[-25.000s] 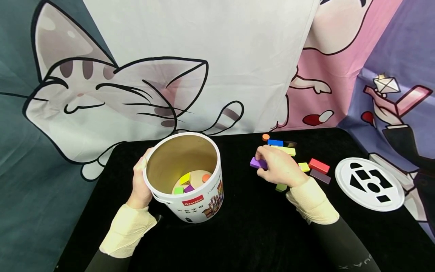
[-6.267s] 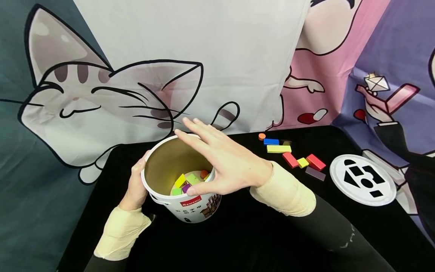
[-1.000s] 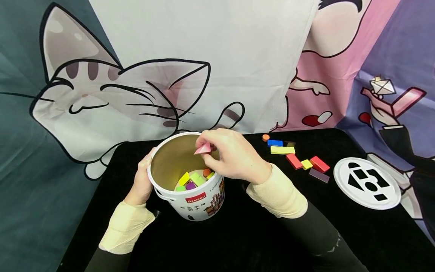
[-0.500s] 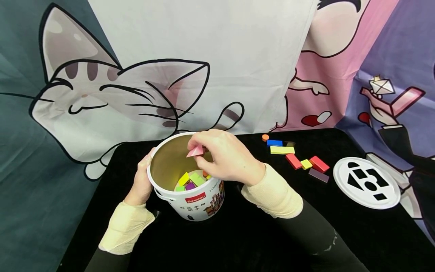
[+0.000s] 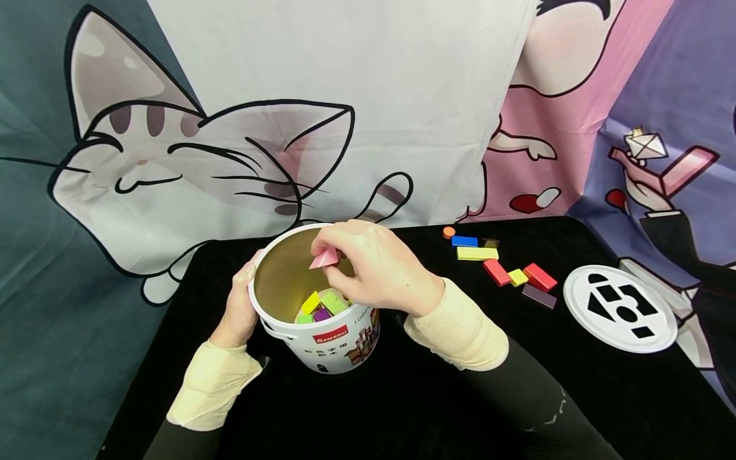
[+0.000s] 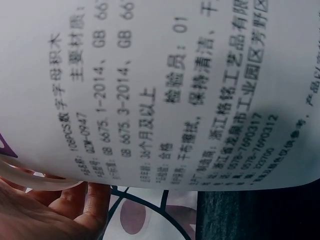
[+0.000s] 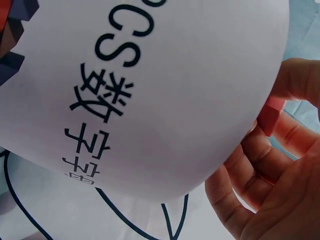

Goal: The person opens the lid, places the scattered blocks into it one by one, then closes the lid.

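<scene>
A white plastic bucket [image 5: 333,351] with a printed label stands on the black cloth, tilted a little towards the head camera. My left hand [image 5: 239,306] holds it by the left side near the rim; fingers [image 6: 95,202] show below its wall in the left wrist view. Between thumb and fingers, my right hand [image 5: 382,265] pinches a pink triangular block [image 5: 324,258] over the bucket's mouth. The same block appears as a red piece [image 7: 270,117] in the right wrist view, partly hidden by the bucket. At the bottom lie yellow [image 5: 311,301], light green [image 5: 333,303] and purple blocks [image 5: 322,315].
Right of the bucket lie an orange disc [image 5: 449,232], a blue block [image 5: 464,241], a long yellow block [image 5: 477,253], two red blocks [image 5: 540,276], a small yellow block [image 5: 518,277] and a dark purple block [image 5: 539,296]. A white lid [image 5: 581,319] with shaped holes rests farther right.
Purple and green blocks have left the cloth since the oldest frame; a light green block now shows in the bucket. Over the last second my right hand moved slightly left with the pink block.
</scene>
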Demonstrator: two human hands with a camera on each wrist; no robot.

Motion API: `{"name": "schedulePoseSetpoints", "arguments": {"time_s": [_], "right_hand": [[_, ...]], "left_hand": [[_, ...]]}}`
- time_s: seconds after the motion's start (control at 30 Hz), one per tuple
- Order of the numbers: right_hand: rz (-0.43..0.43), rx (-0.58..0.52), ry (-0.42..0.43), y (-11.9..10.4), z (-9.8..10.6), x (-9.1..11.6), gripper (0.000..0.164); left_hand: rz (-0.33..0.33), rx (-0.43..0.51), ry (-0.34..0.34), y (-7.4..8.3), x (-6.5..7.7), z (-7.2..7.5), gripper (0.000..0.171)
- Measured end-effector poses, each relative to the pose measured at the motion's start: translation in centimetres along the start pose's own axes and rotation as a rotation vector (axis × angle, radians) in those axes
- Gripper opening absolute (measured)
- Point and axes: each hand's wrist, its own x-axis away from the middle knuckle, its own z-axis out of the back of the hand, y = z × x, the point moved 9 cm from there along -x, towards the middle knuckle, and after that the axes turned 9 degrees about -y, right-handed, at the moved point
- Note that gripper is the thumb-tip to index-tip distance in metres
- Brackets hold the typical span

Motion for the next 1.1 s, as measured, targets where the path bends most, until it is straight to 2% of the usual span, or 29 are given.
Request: {"name": "schedulePoseSetpoints", "arguments": {"time_s": [0.1, 0.27, 0.37, 0.67, 0.87, 1.1], "right_hand": [[0.020, 0.018, 0.026, -0.1, 0.1, 0.2, 0.034], [0.064, 0.068, 0.075, -0.3, 0.4, 0.5, 0.082], [0.077, 0.099, 0.070, -0.3, 0.3, 0.6, 0.096], [0.069, 0.114, 0.019, 0.1, -0.2, 1.1, 0.097], [0.052, 0.117, 0.009, 0.6, -0.2, 1.6, 0.098], [0.028, 0.106, 0.004, 1.8, 0.0, 2.3, 0.095]], "left_hand": [[0.009, 0.004, 0.005, -0.1, 0.0, 0.0, 0.050], [0.006, 0.011, 0.006, 0.0, 0.0, -0.1, 0.047], [-0.004, 0.004, 0.019, 0.3, -0.1, -0.1, 0.047], [0.022, -0.028, 0.051, 0.3, -0.1, 0.1, 0.051], [0.009, -0.017, 0.031, 0.5, 0.1, -0.1, 0.051], [-0.001, -0.019, 0.041, 0.6, -0.1, 0.0, 0.049]]}}
